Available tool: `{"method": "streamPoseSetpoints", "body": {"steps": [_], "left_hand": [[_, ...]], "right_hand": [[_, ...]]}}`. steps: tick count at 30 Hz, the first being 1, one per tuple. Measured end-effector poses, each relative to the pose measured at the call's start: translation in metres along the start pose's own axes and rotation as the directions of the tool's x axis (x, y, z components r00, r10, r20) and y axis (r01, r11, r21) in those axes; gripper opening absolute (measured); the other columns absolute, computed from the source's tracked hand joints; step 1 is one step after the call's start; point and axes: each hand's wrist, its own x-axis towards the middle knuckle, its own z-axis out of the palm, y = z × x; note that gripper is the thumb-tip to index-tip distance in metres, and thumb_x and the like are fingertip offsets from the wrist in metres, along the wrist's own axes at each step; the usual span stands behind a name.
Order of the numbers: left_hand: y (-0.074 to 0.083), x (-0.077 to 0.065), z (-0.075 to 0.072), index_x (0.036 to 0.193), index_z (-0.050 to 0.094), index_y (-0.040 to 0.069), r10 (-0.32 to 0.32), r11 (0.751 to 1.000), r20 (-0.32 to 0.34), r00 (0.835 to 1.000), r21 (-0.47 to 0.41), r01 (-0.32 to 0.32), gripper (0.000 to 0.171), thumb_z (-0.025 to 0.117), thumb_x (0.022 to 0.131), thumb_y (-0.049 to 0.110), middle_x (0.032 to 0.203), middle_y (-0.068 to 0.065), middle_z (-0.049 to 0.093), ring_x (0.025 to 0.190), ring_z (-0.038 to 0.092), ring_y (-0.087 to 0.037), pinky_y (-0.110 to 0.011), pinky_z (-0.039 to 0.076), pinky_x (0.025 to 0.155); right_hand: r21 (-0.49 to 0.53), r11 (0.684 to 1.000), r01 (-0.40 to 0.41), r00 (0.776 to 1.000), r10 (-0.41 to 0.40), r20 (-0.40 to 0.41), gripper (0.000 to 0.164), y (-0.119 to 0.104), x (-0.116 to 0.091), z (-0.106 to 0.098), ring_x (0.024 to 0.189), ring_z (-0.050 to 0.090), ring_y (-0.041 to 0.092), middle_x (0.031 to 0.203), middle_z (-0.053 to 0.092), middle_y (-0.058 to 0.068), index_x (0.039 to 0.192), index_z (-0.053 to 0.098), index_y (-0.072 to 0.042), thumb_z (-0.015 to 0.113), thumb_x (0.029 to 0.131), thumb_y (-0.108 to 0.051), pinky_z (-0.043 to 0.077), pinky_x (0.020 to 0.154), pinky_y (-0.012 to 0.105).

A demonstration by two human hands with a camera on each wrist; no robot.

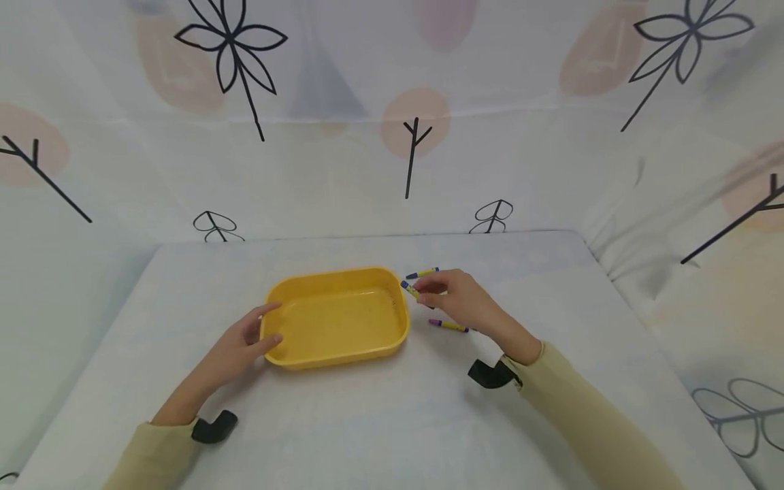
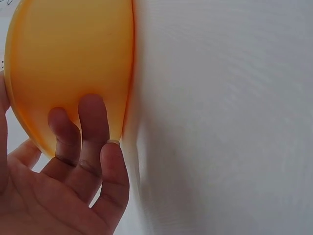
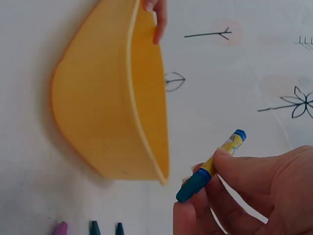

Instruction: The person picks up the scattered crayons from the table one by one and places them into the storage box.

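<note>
A yellow plastic tray [image 1: 343, 320] stands on the white-covered table. My left hand [image 1: 235, 350] grips its left end, with the thumb and a finger over the rim. Other fingers [image 2: 93, 122] press the outer wall in the left wrist view. Beyond the tray's right end, my right hand [image 1: 462, 299] pinches a teal crayon [image 3: 194, 185] in a yellow wrapper with a blue end. The crayon tilts above the table, close to the tray's right rim. A purple crayon [image 1: 449, 325] and a dark-tipped crayon [image 1: 422, 273] lie near the right hand.
At the bottom of the right wrist view show a purple tip [image 3: 60, 228] and two dark teal tips [image 3: 95, 228]; their bodies are cut off. A patterned cloth [image 1: 343, 170] hangs behind the table. Each wrist wears a black band piece [image 1: 214, 427].
</note>
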Motion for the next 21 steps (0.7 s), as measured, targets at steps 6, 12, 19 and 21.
{"method": "streamPoseSetpoints", "body": {"steps": [6,12,19,21], "left_hand": [[0.001,0.001,-0.001,0.152,0.038,0.016,0.035,0.999,0.012,0.999,-0.024,-0.034,0.061,0.065,0.098,0.029,0.145,-0.019,0.047,0.108,0.055,-0.031,-0.045,0.048,0.090],[0.001,0.003,-0.001,0.152,0.038,0.014,0.046,0.998,0.025,0.999,-0.045,-0.045,0.060,0.064,0.098,0.021,0.147,-0.019,0.045,0.110,0.055,-0.030,-0.046,0.048,0.092],[0.003,0.003,-0.002,0.152,0.037,0.014,0.031,0.999,0.028,0.999,-0.034,-0.030,0.060,0.064,0.098,0.022,0.147,-0.020,0.044,0.112,0.055,-0.032,-0.049,0.047,0.093],[0.003,0.003,-0.001,0.152,0.038,0.014,0.025,0.999,0.028,0.999,-0.035,-0.024,0.060,0.064,0.098,0.022,0.147,-0.020,0.044,0.112,0.055,-0.033,-0.050,0.047,0.094]], "right_hand": [[0.075,0.995,0.058,0.995,-0.064,0.075,0.025,-0.019,0.031,0.008,0.104,0.063,0.020,0.119,0.068,0.005,0.122,0.069,-0.009,0.064,0.099,-0.017,0.051,0.091,0.039],[0.133,0.980,0.145,0.980,-0.161,0.119,0.025,-0.035,0.065,0.023,0.100,0.063,0.017,0.115,0.069,0.002,0.122,0.069,-0.008,0.064,0.098,-0.015,0.051,0.090,0.032],[0.248,0.946,0.211,0.958,-0.251,0.140,0.024,-0.046,0.101,0.047,0.094,0.063,0.018,0.112,0.070,0.009,0.120,0.070,-0.005,0.063,0.098,-0.012,0.051,0.088,0.031],[0.304,0.931,0.204,0.952,-0.261,0.162,0.024,-0.048,0.110,0.055,0.093,0.064,0.018,0.112,0.070,0.011,0.120,0.070,-0.003,0.064,0.098,-0.011,0.052,0.088,0.031]]}}
